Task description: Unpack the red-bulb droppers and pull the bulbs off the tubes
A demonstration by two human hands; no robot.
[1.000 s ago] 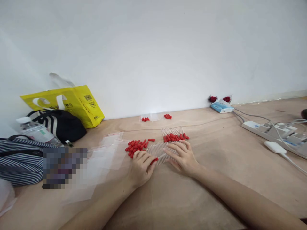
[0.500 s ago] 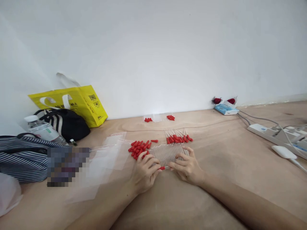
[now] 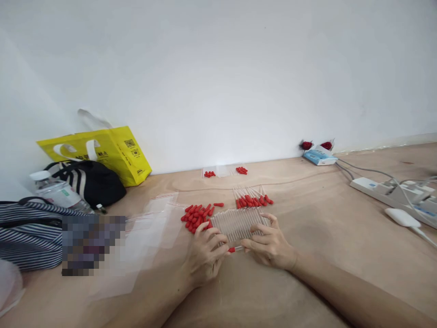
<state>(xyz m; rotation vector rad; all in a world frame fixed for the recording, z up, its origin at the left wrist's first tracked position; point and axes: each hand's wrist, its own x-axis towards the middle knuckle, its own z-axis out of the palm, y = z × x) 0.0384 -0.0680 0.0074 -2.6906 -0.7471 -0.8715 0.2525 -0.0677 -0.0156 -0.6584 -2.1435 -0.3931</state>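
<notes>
My left hand (image 3: pixel 207 255) is closed on a small red rubber dropper bulb (image 3: pixel 231 250), whose end sticks out past the fingertips. Opposite it, my right hand (image 3: pixel 269 246) pinches a thin clear glass tube (image 3: pixel 238 248). The tube's end meets the bulb; how far it sits inside cannot be made out. Just beyond both hands lies a row of similar glass tubes (image 3: pixel 235 223), with my right fingers resting over its right side. A pile of loose red bulbs (image 3: pixel 195 217) is beside my left fingers. Behind the row, several bulb-topped droppers (image 3: pixel 251 201) lie side by side.
Clear zip bags (image 3: pixel 150 237) lie flat on the left. Near the wall are bagged droppers (image 3: pixel 241 171). A yellow bag (image 3: pixel 131 155), black pouch (image 3: pixel 99 184), bottle (image 3: pixel 64 193) and striped bag (image 3: pixel 30 234) crowd the left. A power strip (image 3: pixel 385 193) and white charger (image 3: pixel 403 217) are right.
The camera view has shifted slightly, so the scene sits a little lower. Both hands keep their grips, with bulb and tube still end to end.
</notes>
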